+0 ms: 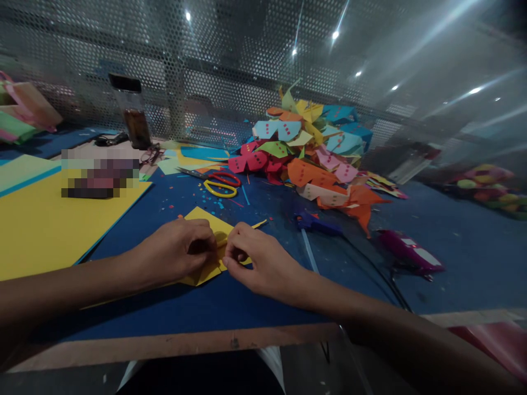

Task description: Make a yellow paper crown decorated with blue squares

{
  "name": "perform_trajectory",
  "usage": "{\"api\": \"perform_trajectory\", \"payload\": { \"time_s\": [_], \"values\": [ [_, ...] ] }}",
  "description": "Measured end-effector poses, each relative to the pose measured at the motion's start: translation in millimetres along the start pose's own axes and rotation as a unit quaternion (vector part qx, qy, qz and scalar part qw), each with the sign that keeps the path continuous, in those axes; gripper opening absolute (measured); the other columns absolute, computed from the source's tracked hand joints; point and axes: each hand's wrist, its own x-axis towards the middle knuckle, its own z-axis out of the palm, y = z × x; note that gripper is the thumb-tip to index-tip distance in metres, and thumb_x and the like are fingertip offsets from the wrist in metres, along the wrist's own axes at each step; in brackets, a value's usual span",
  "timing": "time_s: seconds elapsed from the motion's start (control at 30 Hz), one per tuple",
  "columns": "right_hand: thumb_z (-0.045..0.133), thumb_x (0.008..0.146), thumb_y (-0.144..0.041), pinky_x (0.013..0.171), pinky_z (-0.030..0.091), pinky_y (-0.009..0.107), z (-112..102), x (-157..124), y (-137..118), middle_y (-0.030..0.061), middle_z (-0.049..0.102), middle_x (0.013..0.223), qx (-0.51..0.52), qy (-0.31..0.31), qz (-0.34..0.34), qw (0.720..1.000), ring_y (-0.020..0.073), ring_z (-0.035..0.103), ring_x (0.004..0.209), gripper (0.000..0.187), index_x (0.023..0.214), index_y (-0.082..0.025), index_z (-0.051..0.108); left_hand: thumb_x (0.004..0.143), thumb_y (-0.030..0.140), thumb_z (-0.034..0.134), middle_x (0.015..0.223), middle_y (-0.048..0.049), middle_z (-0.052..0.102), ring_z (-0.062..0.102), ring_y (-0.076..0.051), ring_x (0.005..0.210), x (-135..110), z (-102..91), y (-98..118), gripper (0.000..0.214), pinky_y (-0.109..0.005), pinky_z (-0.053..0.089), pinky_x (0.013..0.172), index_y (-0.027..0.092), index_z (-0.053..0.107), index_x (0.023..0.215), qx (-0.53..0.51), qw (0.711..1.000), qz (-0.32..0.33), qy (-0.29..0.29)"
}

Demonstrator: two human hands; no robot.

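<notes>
Yellow paper (217,224): we find it folded on the counter (185,318), nearer us than the scissors (208,178).
Left hand (175,247): fingers curled nearly closed at the paper; hold, we cannot tell.
Right hand (259,263): fingers bent likewise, hold unclear.

Beyond the left hand (183,244) and the right hand (255,255), a grey perforated metal screen (230,66) rises; small white lights (335,35) shine high up and to the right of the right hand, some trailing pale streaks; beneath both hands spreads a blue tabletop (267,310), its pinkish-brown edge (173,346) on their near side; the space below is dim.
</notes>
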Motion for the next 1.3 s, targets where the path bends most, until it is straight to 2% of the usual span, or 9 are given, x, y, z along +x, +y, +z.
{"api": "perform_trajectory", "payload": {
  "time_s": [0.33, 0.5, 0.67, 0.97, 1.3],
  "values": [
    [0.065, 0.091, -0.013, 0.069, 0.04, 0.028, 1.0, 1.3, -1.3, 0.0003, 0.057, 0.09, -0.017, -0.011, 0.007, 1.0, 0.0136, 0.054, 0.076, 0.012, 0.082, -0.018, 0.058, 0.082, 0.023, 0.061, 0.074, 0.0002, 0.069, 0.062, -0.015, 0.065, 0.3, 2.6, -0.9, 0.011, -0.026, 0.042, 0.06, 0.02, 0.071, 0.079, -0.019, 0.999, -0.04, -0.003],
    [0.065, 0.091, -0.013, 0.071, 0.042, 0.029, 0.2, 2.6, -1.3, 0.001, 0.058, 0.092, -0.025, -0.017, 0.008, 1.0, 0.0149, 0.056, 0.079, 0.013, 0.083, -0.019, 0.057, 0.082, 0.027, 0.061, 0.073, 0.0002, 0.069, 0.062, -0.016, 0.065, -0.6, 2.4, 0.5, 0.011, -0.026, 0.042, 0.059, 0.02, 0.069, 0.078, -0.027, 0.999, -0.042, 0.005],
    [0.063, 0.092, -0.013, 0.073, 0.043, 0.03, -0.4, 2.5, -3.1, 0.0021, 0.059, 0.093, -0.038, -0.029, 0.008, 0.999, 0.0161, 0.057, 0.082, 0.015, 0.082, -0.02, 0.054, 0.079, 0.024, 0.06, 0.077, -0.0005, 0.073, 0.066, -0.017, 0.067, -0.7, 3.1, -1.3, 0.013, -0.027, 0.046, 0.061, 0.02, 0.07, 0.086, -0.056, 0.997, -0.049, 0.01],
    [0.061, 0.092, -0.013, 0.071, 0.042, 0.029, 0.4, 2.7, -2.7, 0.002, 0.059, 0.093, -0.049, -0.026, -0.001, 0.998, 0.0154, 0.056, 0.081, 0.014, 0.083, -0.02, 0.053, 0.082, 0.022, 0.056, 0.081, -0.0028, 0.076, 0.068, -0.018, 0.07, -0.5, 2.4, -1.9, 0.017, -0.028, 0.048, 0.063, 0.02, 0.072, 0.086, -0.046, 0.998, -0.032, 0.011],
    [0.063, 0.092, -0.012, 0.071, 0.041, 0.029, -0.3, 2.3, -3.9, 0.0026, 0.06, 0.093, -0.069, -0.029, -0.002, 0.997, 0.0158, 0.056, 0.08, 0.012, 0.085, -0.019, 0.055, 0.079, 0.023, 0.058, 0.078, -0.0021, 0.075, 0.067, -0.018, 0.069, 1.0, 3.2, -0.7, 0.014, -0.027, 0.047, 0.062, 0.02, 0.07, 0.083, -0.05, 0.998, -0.048, 0.011]
  ]
}}
